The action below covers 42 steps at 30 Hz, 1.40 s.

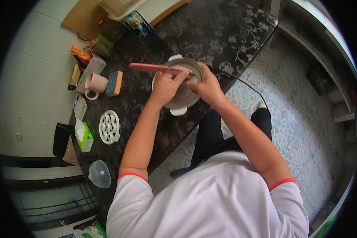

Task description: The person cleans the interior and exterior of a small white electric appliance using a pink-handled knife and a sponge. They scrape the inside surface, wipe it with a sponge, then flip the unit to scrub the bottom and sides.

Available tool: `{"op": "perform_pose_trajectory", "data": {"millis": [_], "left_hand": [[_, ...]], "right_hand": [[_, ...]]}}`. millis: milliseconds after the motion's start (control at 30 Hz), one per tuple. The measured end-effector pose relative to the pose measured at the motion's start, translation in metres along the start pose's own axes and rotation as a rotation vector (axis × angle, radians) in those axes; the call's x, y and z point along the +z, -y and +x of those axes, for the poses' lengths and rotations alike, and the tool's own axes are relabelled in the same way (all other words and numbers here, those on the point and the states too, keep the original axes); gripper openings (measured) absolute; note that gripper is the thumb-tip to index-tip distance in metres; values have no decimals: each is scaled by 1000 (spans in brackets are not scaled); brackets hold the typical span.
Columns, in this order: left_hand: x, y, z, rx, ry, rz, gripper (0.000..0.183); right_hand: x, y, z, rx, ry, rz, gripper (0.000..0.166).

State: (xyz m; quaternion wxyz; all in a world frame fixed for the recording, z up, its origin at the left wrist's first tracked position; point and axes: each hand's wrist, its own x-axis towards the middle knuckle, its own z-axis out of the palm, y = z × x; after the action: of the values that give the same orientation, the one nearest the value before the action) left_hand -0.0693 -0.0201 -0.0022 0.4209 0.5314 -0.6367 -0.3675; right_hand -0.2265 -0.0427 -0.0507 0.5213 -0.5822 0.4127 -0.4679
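Observation:
A round pot [181, 98] with a grey inside and two white side handles stands before me on the dark, flower-patterned table [169, 128]. My left hand [166, 86] is over its left part and holds a tool with a long pink handle [148, 67]; the handle points left past the rim, and a narrow metal part reaches over the pot. A pink piece lies beside that metal part, partly hidden by my fingers. With its thumb over the inside and its fingers at the rim, my right hand [209, 86] holds the pot's right side.
Left of the pot are a blue-and-orange sponge [114, 83], a pink mug [95, 83], a white plate with holes [109, 127], a green tissue box [86, 139] and a clear bowl [100, 174]. A phone [139, 26] leans beyond. A black cord [253, 87] hangs past the table's edge.

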Motion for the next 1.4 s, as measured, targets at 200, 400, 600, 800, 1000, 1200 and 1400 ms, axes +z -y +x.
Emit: {"op": "perform_pose_trajectory", "data": {"millis": [200, 400, 600, 800, 1000, 1200, 1400], "left_hand": [[1, -2, 4, 24, 18, 54, 17], [6, -7, 4, -5, -83, 11, 15], [3, -9, 4, 15, -24, 64, 17], [5, -9, 3, -34, -38, 34, 20], [5, -3, 6, -30, -89, 65, 21], [7, -6, 5, -34, -120, 36, 22], [6, -8, 3, -59, -116, 64, 23]], "right_hand": [[-2, 2, 3, 21, 32, 39, 63], [-3, 9, 2, 46, 62, 55, 64], [-1, 2, 4, 56, 67, 104, 65], [1, -3, 3, 56, 46, 100, 68], [0, 1, 3, 64, 52, 111, 69], [1, -4, 4, 82, 56, 140, 69], [-2, 9, 2, 123, 82, 60, 74]]}}
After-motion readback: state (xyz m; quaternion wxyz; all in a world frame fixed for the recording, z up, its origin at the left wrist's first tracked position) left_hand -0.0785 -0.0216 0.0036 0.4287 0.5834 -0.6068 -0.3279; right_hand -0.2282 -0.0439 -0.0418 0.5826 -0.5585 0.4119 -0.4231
